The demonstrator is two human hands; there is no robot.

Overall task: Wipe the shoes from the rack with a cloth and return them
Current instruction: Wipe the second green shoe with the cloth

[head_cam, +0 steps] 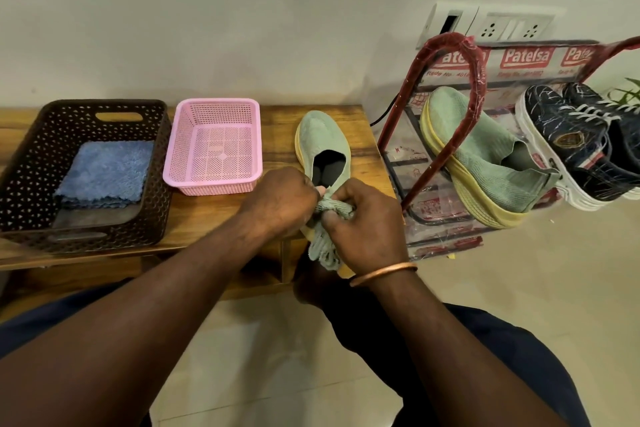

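Note:
A pale green knit shoe (320,139) with a yellow sole lies on the wooden bench (360,130), toe pointing away from me. At its heel, my left hand (282,199) and my right hand (367,224) both grip a bunched grey-green cloth (323,246), which hangs down over the bench's front edge. The shoe's heel is hidden behind my hands. Its matching green shoe (485,156) sits on the red-framed shoe rack (446,114) to the right, beside a pair of dark blue lace-up sneakers (575,146).
A brown perforated basket (20,163) at the bench's left end holds folded blue cloths (107,170). A pink mesh basket (183,146) stands next to it. Wall sockets (509,28) sit above the rack. Pale floor tiles lie below.

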